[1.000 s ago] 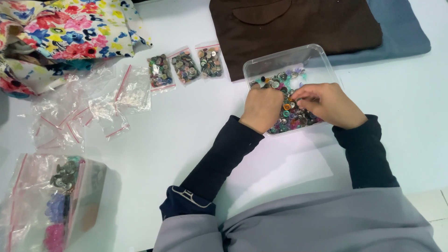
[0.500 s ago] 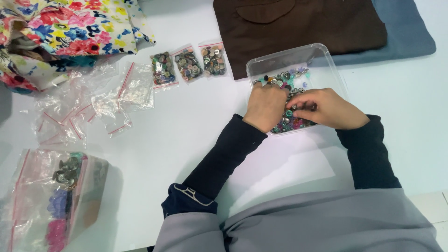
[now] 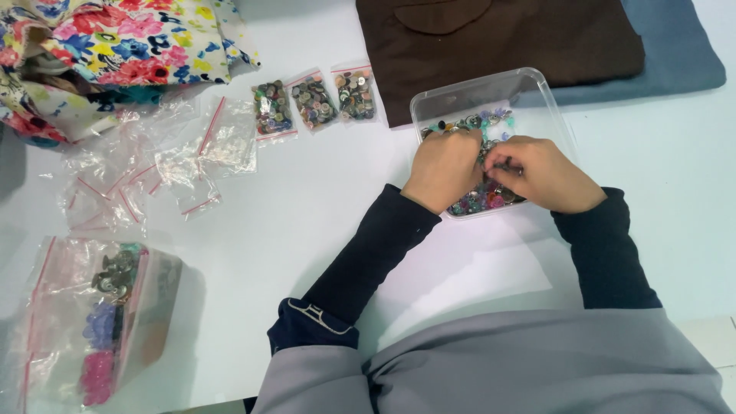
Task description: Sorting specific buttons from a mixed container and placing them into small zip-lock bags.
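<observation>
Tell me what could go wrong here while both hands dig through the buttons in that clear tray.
The clear tray looks light; both the left hand and right hand press at its near edge, so it might tip and spill buttons. Loose buttons could roll off the white table or under the empty zip bags.

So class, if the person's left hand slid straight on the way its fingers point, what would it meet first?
The left hand points away from the body, over the buttons. It would probably meet the clear plastic tray's far wall first, then the brown cloth; depth is uncertain.
</observation>
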